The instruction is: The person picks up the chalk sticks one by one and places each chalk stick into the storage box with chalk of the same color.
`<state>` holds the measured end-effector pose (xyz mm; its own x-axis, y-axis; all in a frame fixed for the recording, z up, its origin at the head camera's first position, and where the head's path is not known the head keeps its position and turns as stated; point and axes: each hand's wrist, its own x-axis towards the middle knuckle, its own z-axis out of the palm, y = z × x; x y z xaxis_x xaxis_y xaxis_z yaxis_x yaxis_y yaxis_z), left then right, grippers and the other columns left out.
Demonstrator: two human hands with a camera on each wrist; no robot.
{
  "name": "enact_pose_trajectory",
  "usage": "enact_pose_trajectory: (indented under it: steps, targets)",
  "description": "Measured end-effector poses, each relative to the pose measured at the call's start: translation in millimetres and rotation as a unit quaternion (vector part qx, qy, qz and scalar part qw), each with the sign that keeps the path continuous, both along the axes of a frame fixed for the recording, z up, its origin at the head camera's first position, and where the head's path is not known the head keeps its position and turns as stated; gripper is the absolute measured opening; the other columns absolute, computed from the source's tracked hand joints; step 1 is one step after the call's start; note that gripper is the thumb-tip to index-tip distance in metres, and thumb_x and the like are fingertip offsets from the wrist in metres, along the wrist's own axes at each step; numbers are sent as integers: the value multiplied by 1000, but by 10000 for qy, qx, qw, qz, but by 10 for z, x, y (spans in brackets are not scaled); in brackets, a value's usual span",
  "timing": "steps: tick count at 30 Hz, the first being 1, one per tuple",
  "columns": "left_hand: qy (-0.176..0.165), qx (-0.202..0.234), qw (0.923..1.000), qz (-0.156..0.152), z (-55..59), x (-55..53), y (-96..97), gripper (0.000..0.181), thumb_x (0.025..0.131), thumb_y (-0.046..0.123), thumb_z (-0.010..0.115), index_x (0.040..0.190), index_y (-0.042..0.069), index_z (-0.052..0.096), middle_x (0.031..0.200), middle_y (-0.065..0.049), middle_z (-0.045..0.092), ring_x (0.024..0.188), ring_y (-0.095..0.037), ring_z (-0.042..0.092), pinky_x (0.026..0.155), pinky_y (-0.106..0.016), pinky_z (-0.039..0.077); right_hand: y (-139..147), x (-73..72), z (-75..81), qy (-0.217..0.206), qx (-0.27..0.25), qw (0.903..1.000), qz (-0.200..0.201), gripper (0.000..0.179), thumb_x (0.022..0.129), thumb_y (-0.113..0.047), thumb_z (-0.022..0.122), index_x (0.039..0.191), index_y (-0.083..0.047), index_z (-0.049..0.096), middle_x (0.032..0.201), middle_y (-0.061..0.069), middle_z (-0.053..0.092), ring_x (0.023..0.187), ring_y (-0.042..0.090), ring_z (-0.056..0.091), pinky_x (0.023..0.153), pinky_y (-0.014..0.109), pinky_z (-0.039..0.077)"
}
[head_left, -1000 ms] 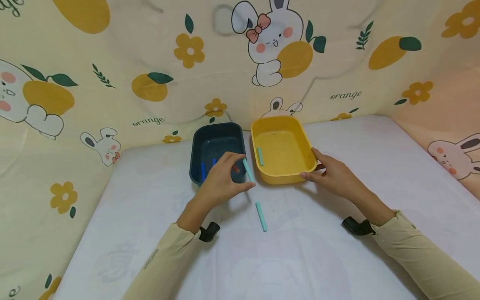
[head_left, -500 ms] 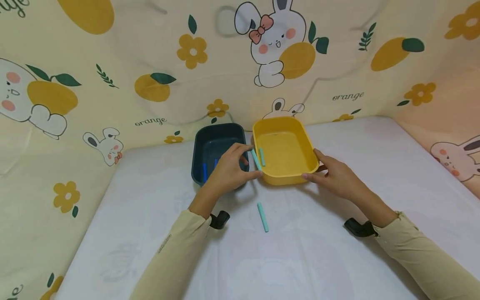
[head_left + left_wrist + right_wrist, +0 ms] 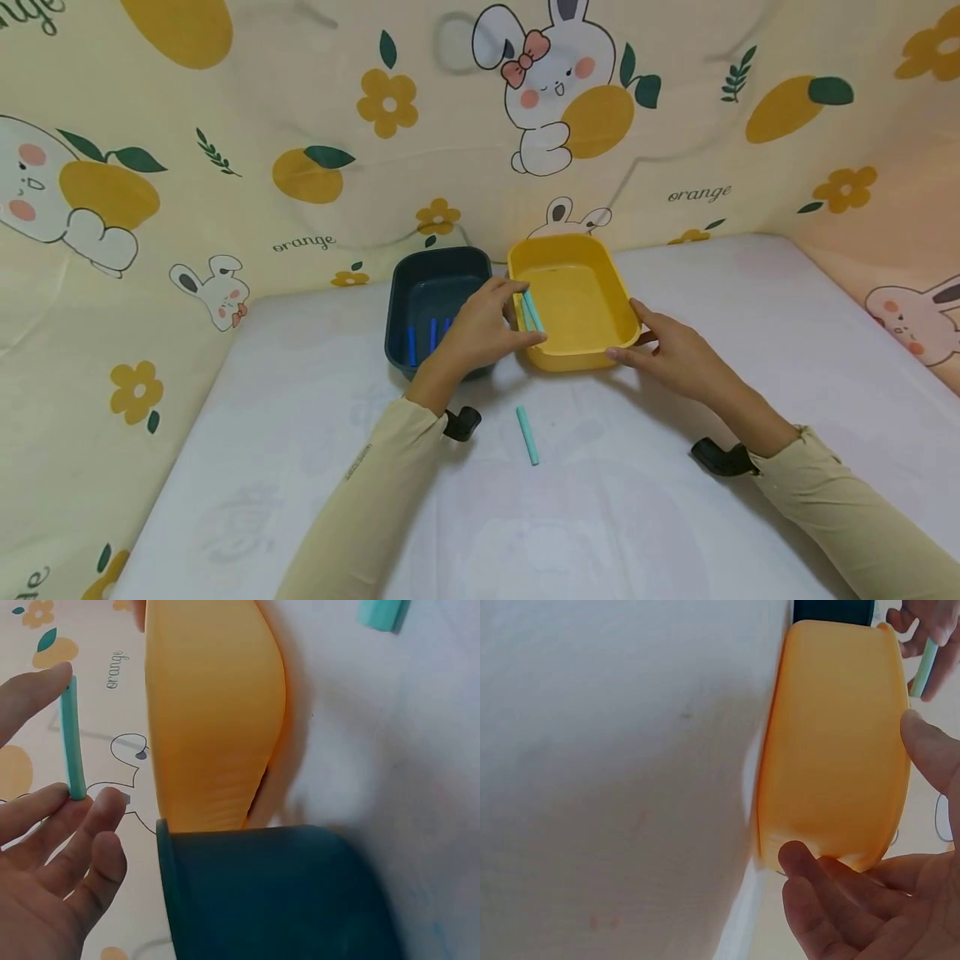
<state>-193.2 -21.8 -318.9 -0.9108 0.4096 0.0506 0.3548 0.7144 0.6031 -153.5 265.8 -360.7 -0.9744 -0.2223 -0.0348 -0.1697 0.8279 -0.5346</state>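
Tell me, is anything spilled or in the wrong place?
One teal stick lies loose on the table, outside the yellow tub and the dark tub, which hold other sticks. Nothing looks spilled or broken.

left hand pinching, right hand gripping, forearms angled inward

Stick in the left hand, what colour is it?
Mint green; the left wrist view shows the stick best.

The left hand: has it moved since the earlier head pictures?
Yes. Against the yellow bin, the left hand has moved rightward and slightly farther from the person, bringing its teal stick over the bin's left side.
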Motion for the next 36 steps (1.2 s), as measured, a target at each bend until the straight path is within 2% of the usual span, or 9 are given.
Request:
enact_pose_trajectory:
  steps: [2, 8, 9, 11, 16, 20, 24, 31, 36]
  targets:
    - [-19, -134, 9999, 21, 12, -31, 28, 77, 81, 42, 81, 146, 14, 49, 138, -7, 50, 100, -19, 53, 85, -30, 52, -1, -2, 4, 10, 7, 10000, 9, 99, 91, -58, 64, 158, -1, 17, 136, 26, 55, 111, 36, 62, 84, 47, 58]
    - [-43, -197, 9997, -109, 32, -115, 121, 77, 82, 42, 81, 146, 15, 48, 137, -4, 50, 98, -18, 56, 85, -30, 54, 18, 7, 25, 31, 25, 10000, -7, 99, 91, -58, 63, 158, -1, 17, 136, 25, 54, 111, 35, 63, 82, 44, 57]
    - [-35, -171, 9997, -144, 29, -126, 134, 77, 82, 41, 81, 146, 14, 49, 136, -4, 50, 94, -18, 56, 81, -30, 54, 22, 8, 28, 45, 24, 10000, -7, 99, 91, -57, 63, 158, -1, 17, 136, 25, 54, 110, 35, 63, 81, 43, 57]
    - [1, -246, 9996, -155, 21, -150, 158, 77, 82, 43, 81, 146, 14, 49, 140, -4, 50, 96, -18, 56, 85, -30, 54, 26, 7, 33, 70, 17, 10000, 16, 98, 92, -57, 63, 158, -1, 17, 136, 25, 55, 110, 34, 63, 81, 42, 56]
    - [43, -541, 9984, -174, -20, -212, 213, 78, 82, 46, 80, 146, 15, 49, 146, -4, 48, 116, -20, 54, 106, -35, 49, 19, -4, 30, 58, -3, 10000, 47, 98, 92, -56, 63, 158, -1, 16, 137, 26, 53, 111, 35, 63, 81, 42, 57]
    - [1, -725, 9972, -205, -55, -260, 256, 78, 82, 45, 80, 146, 13, 49, 148, -6, 47, 129, -23, 51, 113, -40, 45, 6, -3, 17, 0, -11, 10000, 42, 98, 92, -57, 62, 158, -1, 15, 139, 26, 52, 112, 35, 62, 82, 44, 58]
    - [-11, -908, 9955, -259, -90, -309, 290, 77, 82, 44, 80, 146, 12, 50, 149, -8, 47, 132, -24, 48, 115, -39, 43, -5, 5, 10, 15, -13, 10000, 56, 98, 92, -56, 62, 158, 0, 16, 138, 27, 52, 111, 35, 62, 82, 44, 58]
    - [24, -1097, 9931, -418, -115, -399, 325, 77, 82, 47, 79, 146, 15, 51, 151, -6, 47, 137, -26, 41, 117, -41, 39, -7, 6, 8, 25, -26, 10000, 62, 98, 92, -56, 63, 158, 0, 16, 137, 26, 53, 110, 35, 63, 80, 41, 58]
    - [157, -1260, 9905, -531, -142, -447, 338, 75, 81, 47, 80, 145, 18, 52, 150, -4, 49, 128, -26, 39, 109, -38, 44, -2, 20, -5, -8, -29, 10000, 76, 98, 92, -56, 62, 158, 0, 16, 137, 25, 54, 110, 34, 63, 79, 38, 57]
